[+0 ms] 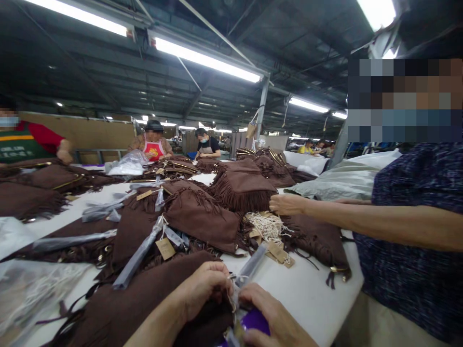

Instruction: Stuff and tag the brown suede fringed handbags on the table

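Observation:
My left hand (204,289) and my right hand (269,315) are close together at the bottom edge, fingers pinched on a thin white string (235,282) over a brown fringed suede bag (144,303). A purple object (257,322) shows under my right hand. A wrapped grey strap (251,265) sticks up just beyond my fingers. More brown fringed bags (202,219) with tan paper tags (165,248) lie piled ahead on the white table (307,294).
A co-worker in a dark patterned top stands at the right, a hand (285,204) reaching to a bag pile (242,188) above a bundle of white strings with tags (267,226). Other people work at the far end. Clear plastic bags (32,284) lie at left.

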{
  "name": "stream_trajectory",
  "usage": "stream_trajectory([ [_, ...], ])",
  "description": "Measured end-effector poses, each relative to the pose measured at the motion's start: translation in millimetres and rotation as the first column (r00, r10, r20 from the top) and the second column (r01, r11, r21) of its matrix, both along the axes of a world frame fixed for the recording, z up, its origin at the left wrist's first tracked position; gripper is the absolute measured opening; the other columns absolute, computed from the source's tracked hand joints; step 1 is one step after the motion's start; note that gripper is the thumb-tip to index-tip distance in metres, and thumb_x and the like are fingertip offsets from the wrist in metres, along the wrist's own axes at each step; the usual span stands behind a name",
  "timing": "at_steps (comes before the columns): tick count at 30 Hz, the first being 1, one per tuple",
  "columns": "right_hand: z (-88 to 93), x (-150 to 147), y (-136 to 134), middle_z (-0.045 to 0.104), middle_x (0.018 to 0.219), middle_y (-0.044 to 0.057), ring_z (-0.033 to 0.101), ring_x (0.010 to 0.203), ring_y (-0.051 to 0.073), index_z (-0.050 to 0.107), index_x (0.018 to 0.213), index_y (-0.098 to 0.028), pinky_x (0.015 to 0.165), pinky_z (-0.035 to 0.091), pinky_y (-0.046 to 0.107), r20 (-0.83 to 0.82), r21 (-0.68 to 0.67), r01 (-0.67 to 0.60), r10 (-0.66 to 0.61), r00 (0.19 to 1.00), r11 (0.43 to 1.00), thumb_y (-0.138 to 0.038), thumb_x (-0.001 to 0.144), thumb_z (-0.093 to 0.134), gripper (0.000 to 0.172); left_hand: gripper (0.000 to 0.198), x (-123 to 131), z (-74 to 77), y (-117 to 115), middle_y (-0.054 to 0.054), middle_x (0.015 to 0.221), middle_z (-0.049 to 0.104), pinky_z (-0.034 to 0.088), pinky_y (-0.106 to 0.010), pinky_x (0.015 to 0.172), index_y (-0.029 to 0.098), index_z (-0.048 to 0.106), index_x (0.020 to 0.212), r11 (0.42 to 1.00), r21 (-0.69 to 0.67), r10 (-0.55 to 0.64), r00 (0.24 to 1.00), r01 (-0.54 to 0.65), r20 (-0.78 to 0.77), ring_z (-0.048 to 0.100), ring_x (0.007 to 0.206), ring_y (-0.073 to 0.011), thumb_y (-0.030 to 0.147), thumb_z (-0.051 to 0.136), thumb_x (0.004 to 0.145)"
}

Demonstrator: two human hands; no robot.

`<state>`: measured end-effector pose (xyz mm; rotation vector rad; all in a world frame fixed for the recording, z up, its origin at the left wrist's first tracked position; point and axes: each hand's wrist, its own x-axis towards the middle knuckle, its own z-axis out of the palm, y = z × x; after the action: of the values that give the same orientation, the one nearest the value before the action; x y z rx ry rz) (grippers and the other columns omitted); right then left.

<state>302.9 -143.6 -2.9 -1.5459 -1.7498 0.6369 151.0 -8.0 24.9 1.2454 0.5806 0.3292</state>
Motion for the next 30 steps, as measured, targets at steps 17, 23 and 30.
stream_trajectory([
  [17,-64.0,-2,-4,0.069,0.100,0.006,0.064,0.081,0.025,0.062,0.117,-0.028,0.071,0.053,0.029,0.600,0.282,-0.075,-0.115,0.792,0.957,-0.021,0.072,0.076,0.048,0.018,-2,1.3,3,-0.012,0.081,0.076,0.023,-0.024,0.052,0.019,0.046,0.062,0.994,-0.098,-0.035,0.997,0.042,0.075,0.050,0.056,-0.0116,0.026,0.058,0.051],
  [23,-18.7,-13,2,0.067,0.116,0.005,0.065,0.094,0.025,0.064,0.104,-0.027,0.082,0.052,0.032,0.598,0.063,-0.099,0.042,0.801,0.993,-0.032,0.076,0.077,0.032,0.014,-3,-3.7,5,-0.008,0.080,0.075,0.031,-0.026,0.059,0.018,0.050,0.060,0.986,-0.148,-0.059,0.994,0.071,0.089,0.054,0.063,-0.0143,0.026,0.059,0.053],
  [30,1.8,-58,14,0.065,0.110,0.013,0.064,0.101,0.031,0.056,0.107,-0.019,0.082,0.050,0.038,0.527,-0.163,0.395,-0.259,0.809,0.904,-0.002,0.066,0.054,0.045,0.013,-4,-7.2,12,-0.009,0.085,0.075,0.035,-0.023,0.060,0.016,0.058,0.061,0.965,-0.258,-0.024,0.998,0.039,0.061,0.061,0.074,-0.0169,0.027,0.064,0.057],
])
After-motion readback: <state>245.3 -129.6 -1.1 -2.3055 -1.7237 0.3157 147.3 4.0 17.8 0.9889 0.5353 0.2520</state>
